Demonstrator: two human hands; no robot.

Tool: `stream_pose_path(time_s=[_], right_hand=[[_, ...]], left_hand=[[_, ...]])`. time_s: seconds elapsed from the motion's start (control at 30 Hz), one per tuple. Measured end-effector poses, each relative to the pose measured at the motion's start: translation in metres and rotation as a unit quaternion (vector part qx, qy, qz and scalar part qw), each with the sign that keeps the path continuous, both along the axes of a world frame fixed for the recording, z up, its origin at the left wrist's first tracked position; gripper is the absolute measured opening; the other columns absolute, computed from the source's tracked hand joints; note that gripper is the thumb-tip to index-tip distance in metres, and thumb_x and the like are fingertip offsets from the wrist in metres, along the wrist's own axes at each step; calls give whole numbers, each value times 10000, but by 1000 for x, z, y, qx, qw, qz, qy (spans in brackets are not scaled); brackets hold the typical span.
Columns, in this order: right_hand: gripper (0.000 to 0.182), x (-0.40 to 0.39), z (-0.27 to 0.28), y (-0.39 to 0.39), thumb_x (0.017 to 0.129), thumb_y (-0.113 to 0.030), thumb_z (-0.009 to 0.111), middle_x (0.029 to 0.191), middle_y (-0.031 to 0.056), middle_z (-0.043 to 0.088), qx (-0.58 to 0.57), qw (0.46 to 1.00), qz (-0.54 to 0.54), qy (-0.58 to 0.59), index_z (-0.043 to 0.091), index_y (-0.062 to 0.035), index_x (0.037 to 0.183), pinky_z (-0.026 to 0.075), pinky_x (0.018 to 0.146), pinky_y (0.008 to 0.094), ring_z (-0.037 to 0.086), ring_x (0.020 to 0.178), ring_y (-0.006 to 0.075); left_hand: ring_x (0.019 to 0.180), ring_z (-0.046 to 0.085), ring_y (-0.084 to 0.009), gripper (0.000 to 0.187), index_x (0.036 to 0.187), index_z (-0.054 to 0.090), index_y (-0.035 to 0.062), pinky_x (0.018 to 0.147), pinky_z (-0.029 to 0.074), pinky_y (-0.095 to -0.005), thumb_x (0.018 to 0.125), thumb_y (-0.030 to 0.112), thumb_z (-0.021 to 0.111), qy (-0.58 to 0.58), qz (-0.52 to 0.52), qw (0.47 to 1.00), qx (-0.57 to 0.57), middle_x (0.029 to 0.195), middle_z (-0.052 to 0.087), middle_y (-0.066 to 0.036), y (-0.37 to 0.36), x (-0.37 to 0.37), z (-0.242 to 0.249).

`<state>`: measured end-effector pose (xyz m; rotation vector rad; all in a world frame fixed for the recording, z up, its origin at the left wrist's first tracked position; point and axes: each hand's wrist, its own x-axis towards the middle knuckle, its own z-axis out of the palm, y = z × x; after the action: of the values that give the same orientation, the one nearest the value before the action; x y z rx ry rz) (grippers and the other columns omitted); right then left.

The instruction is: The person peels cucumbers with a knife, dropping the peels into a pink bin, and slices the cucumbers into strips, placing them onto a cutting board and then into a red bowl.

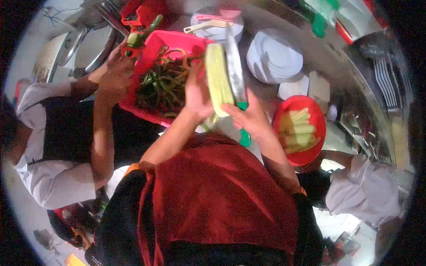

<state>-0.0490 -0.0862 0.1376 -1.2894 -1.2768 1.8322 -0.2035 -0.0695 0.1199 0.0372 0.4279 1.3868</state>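
Note:
A peeled cucumber [218,77], pale green with a flat, seedy-looking face towards me, stands upright in front of me. My left hand [198,95] is closed around its lower left side. In my right hand [249,116] is a knife with a green handle [244,138]; its broad blade [234,66] points up alongside the cucumber. The thumb of my right hand touches the cucumber's bottom end. Just left of my hands sits a pink-red basin [153,116] with dark green peelings [164,86] in it.
A co-worker's hands [117,66] hold a partly peeled cucumber [134,40] over the basin's left edge. Peeled cucumbers [301,128] lie in a red oval bowl [320,119] on my right. White plates [275,55] are stacked behind. Another person's white sleeve [366,190] is at right.

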Motion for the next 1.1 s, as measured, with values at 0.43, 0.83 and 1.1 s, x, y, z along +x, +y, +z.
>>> stream_pose_path(time_s=[0.43, 0.83, 1.1], right_hand=[[253, 37, -14, -17, 953, -173, 508, 721, 184, 620, 380, 878, 90, -275, 469, 11, 1123, 455, 503, 419, 603, 568, 373], [140, -43, 17, -8, 865, -93, 594, 634, 149, 554, 584, 779, 47, -222, 483, -10, 878, 458, 460, 423, 587, 532, 354], [126, -45, 8, -9, 870, -93, 587, 587, 147, 548, 598, 767, 32, -229, 491, -11, 868, 474, 459, 442, 582, 502, 353]], left_hand=[[704, 559, -232, 451, 981, 537, 88, 640, 489, -394, 951, 502, 359, 132, 245, 960, 35, 787, 549, -62, 34, -103, 55], [716, 450, -215, 443, 960, 487, -26, 662, 417, -361, 933, 369, 290, 10, 235, 964, 128, 794, 458, -115, 46, -112, 98], [656, 432, -206, 366, 907, 479, -19, 636, 409, -338, 911, 320, 341, -46, 199, 960, 191, 767, 462, -101, 50, -115, 121]])
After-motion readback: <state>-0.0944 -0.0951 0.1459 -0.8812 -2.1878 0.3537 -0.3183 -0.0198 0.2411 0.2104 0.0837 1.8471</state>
